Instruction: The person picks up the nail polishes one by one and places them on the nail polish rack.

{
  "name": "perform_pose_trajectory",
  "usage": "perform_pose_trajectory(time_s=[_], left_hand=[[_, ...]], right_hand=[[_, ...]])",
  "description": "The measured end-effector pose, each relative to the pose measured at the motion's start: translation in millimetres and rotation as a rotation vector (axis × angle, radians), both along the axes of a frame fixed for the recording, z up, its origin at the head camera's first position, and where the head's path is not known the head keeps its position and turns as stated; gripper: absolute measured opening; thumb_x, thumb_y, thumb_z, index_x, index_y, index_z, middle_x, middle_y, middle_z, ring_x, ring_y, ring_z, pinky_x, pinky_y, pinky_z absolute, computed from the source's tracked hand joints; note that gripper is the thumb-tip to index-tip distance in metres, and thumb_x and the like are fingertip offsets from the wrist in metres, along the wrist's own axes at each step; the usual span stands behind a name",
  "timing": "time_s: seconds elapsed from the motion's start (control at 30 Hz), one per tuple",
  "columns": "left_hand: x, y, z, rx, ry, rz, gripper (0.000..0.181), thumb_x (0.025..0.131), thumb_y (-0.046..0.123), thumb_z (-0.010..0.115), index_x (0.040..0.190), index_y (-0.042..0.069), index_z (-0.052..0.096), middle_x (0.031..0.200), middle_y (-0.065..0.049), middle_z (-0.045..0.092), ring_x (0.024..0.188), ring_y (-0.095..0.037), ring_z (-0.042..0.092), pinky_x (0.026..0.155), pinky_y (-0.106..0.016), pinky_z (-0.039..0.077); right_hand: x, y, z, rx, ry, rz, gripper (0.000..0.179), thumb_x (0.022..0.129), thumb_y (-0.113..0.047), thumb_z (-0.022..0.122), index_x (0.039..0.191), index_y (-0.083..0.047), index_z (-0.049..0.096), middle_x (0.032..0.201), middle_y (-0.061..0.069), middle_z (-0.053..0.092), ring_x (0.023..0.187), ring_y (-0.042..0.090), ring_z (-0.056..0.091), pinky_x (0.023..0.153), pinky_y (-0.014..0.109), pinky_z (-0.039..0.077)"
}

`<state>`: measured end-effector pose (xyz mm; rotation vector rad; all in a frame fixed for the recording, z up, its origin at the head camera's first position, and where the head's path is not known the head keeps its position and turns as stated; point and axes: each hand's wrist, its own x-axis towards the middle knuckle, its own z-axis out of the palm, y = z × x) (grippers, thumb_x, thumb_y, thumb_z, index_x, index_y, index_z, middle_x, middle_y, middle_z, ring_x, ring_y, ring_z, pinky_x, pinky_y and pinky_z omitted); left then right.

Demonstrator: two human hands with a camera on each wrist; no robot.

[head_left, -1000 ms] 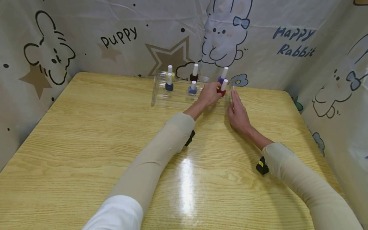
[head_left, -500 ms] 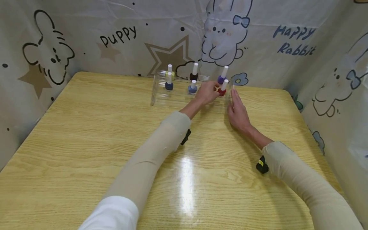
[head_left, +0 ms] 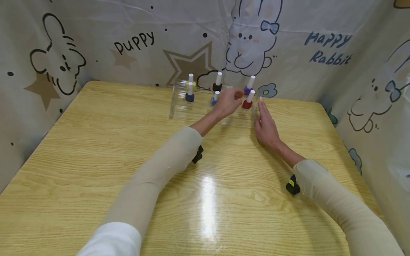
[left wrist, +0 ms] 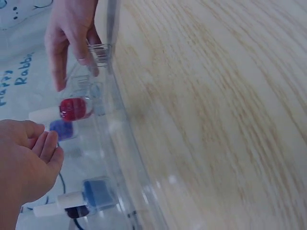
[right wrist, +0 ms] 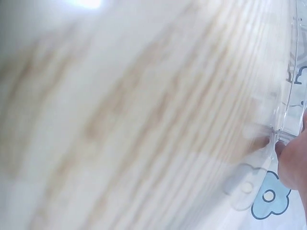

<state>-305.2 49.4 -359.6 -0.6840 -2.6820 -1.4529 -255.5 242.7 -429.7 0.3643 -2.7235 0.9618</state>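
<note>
A clear tiered rack (head_left: 182, 113) holds several white-capped bottles of nail polish at the back of the table. My left hand (head_left: 228, 102) hovers over the front tier, fingers loosely curled with nothing in them, just left of the red nail polish (head_left: 247, 104). In the left wrist view the same red bottle (left wrist: 73, 109) stands apart from those fingertips. Behind it is the purple nail polish (head_left: 248, 90). My right hand (head_left: 266, 126) rests against the rack's right end with straight fingers. My left hand partly covers the light blue nail polish (head_left: 214, 101).
Dark blue (head_left: 189, 97) and yellow (head_left: 193, 84) nail polish bottles stand at the rack's left end, with a black one (head_left: 217, 86) in the middle of the back tier. A printed curtain (head_left: 134, 21) hangs close behind the wooden table (head_left: 105, 149).
My left hand has let go of the red nail polish and drawn back to the left. The bottle stays on the front tier, and my right hand has kept its place at the rack's end.
</note>
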Motion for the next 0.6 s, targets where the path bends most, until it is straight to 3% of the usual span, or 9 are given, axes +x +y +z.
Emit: perform_pose_trajectory(time_s=[0.1, 0.37, 0.6], left_hand=[[4.0, -5.1, 4.9, -0.002, 0.048, -0.026, 0.028, 0.098, 0.003, 0.060, 0.126, -0.002, 0.065, 0.121, -0.013, 0.068, 0.108, -0.020, 0.063, 0.090, -0.019, 0.048], [18.8, -25.8, 16.9, -0.138, 0.209, -0.159, 0.026, 0.099, 0.004, 0.058, 0.123, 0.000, 0.066, 0.118, -0.012, 0.069, 0.104, -0.018, 0.066, 0.090, -0.021, 0.049], [38.8, -66.0, 21.8, -0.126, 0.220, -0.200, 0.018, 0.099, 0.006, 0.061, 0.112, 0.000, 0.071, 0.107, -0.011, 0.071, 0.097, -0.019, 0.067, 0.087, -0.026, 0.051]], right_hand=[[-0.2, 1.0, 0.9, -0.002, -0.001, -0.003, 0.061, 0.102, 0.002, 0.040, 0.158, 0.000, 0.016, 0.165, 0.014, 0.011, 0.150, 0.026, 0.015, 0.117, 0.045, 0.023], [-1.0, 6.8, -0.3, -0.041, -0.036, -0.030, 0.064, 0.101, 0.000, 0.043, 0.160, -0.007, 0.017, 0.164, 0.012, 0.018, 0.144, 0.033, 0.030, 0.107, 0.052, 0.039], [7.7, 16.8, 2.2, -0.086, -0.049, -0.052, 0.060, 0.104, -0.011, 0.044, 0.159, -0.007, 0.020, 0.160, 0.018, 0.025, 0.130, 0.042, 0.049, 0.102, 0.054, 0.044]])
